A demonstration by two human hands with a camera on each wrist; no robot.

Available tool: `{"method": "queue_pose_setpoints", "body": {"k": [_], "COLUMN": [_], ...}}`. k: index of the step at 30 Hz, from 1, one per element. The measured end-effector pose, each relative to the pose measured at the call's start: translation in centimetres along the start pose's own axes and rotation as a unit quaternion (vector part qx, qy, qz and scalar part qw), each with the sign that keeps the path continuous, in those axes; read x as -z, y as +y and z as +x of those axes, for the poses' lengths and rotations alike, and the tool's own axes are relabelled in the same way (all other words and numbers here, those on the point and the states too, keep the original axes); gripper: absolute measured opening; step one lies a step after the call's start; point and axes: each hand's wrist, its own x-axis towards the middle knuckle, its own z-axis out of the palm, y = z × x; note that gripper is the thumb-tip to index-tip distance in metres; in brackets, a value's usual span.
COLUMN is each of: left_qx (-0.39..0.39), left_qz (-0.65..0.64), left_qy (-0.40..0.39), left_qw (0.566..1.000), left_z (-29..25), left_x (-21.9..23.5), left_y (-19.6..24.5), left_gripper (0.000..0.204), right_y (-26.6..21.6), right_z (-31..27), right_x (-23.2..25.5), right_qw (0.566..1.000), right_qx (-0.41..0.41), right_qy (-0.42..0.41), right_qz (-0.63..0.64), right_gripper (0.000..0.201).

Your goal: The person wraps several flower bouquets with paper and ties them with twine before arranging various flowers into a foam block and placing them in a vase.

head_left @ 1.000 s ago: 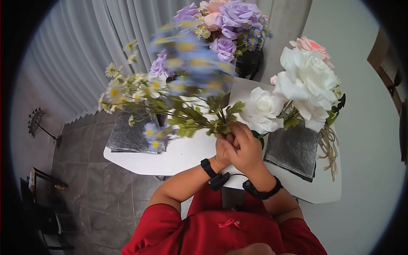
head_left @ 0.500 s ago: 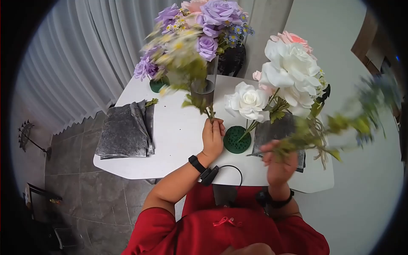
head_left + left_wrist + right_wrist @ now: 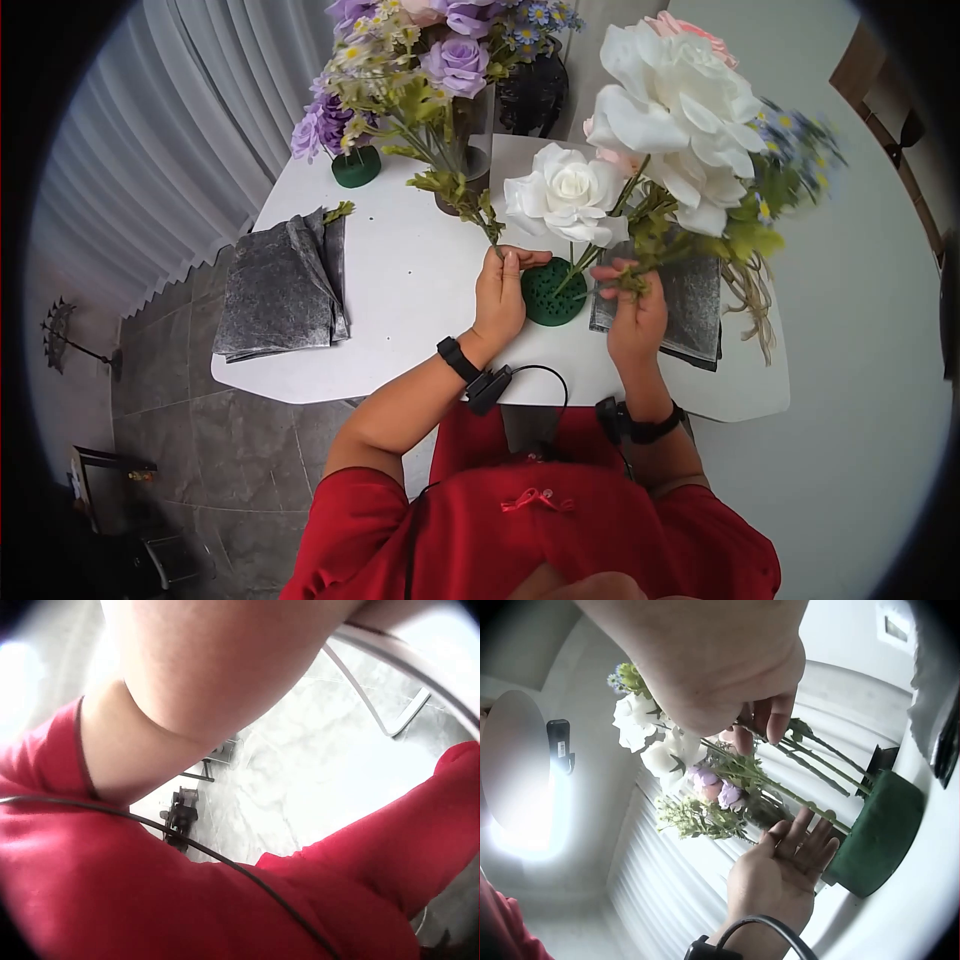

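In the head view, my left hand (image 3: 500, 300) holds the stem of yellow-white daisies (image 3: 365, 85) between thumb and fingers. Its fingertips lie beside a round green foam base (image 3: 555, 300). My right hand (image 3: 636, 318) pinches the stem of blue flowers (image 3: 795, 145), which lean off to the right. A white rose (image 3: 570, 190) stands on a stem in the foam. The right wrist view has my right hand (image 3: 731, 682) above my left hand (image 3: 772, 881); the green base (image 3: 877, 836) with several stems is at the right. Neither hand shows in the left wrist view.
Large white blooms (image 3: 685, 100) rise at the back right. Grey folded sheets (image 3: 275, 290) lie on the white table (image 3: 400, 330) at left, more (image 3: 690, 300) at right. Purple roses (image 3: 455, 65) stand behind in a clear vase, beside a smaller green base (image 3: 356, 168).
Both hands held the flowers together, then parted. The daisies stayed with my left hand; my right hand swung the blue flowers right, then came back toward the foam base.
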Motion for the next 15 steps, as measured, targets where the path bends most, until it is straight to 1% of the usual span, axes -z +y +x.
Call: {"method": "queue_pose_setpoints", "body": {"k": [2, 4, 6, 7, 9, 13, 15], "left_qx": [0.029, 0.041, 0.055, 0.05, 0.044, 0.051, 0.051], "left_qz": [-0.048, -0.031, -0.014, 0.003, 0.019, 0.027, 0.029], "left_qy": [-0.019, -0.026, -0.034, -0.039, -0.044, -0.045, -0.045], "left_qw": [0.998, 0.998, 0.998, 0.998, 0.998, 0.997, 0.997], "left_z": [-0.1, -0.2, -0.4, -0.4, -0.4, -0.5, -0.5], "left_x": [-0.2, -0.1, 0.1, 0.1, 0.0, 0.2, 0.2], "left_y": [0.0, -0.2, -0.4, -0.4, -0.4, -0.5, -0.4], "left_gripper": [0.026, 0.027, 0.027, 0.027, 0.028, 0.028, 0.028], "right_y": [0.0, -0.1, 0.4, 0.5, 0.8, 1.7, 2.4], "right_z": [0.3, 0.6, 0.9, 0.9, 0.9, 0.9, 0.7], "right_x": [-0.8, -1.2, -1.4, -1.5, -1.6, -1.8, -1.9], "right_qw": [0.999, 1.0, 0.997, 0.997, 0.999, 0.999, 0.999], "right_qx": [0.007, -0.005, 0.062, 0.061, 0.002, 0.002, 0.03], "right_qy": [-0.029, -0.027, -0.018, -0.018, -0.037, -0.032, 0.002], "right_qz": [-0.015, -0.01, -0.044, -0.044, 0.011, 0.018, 0.011], "right_gripper": [0.018, 0.017, 0.017, 0.017, 0.023, 0.023, 0.023]}}
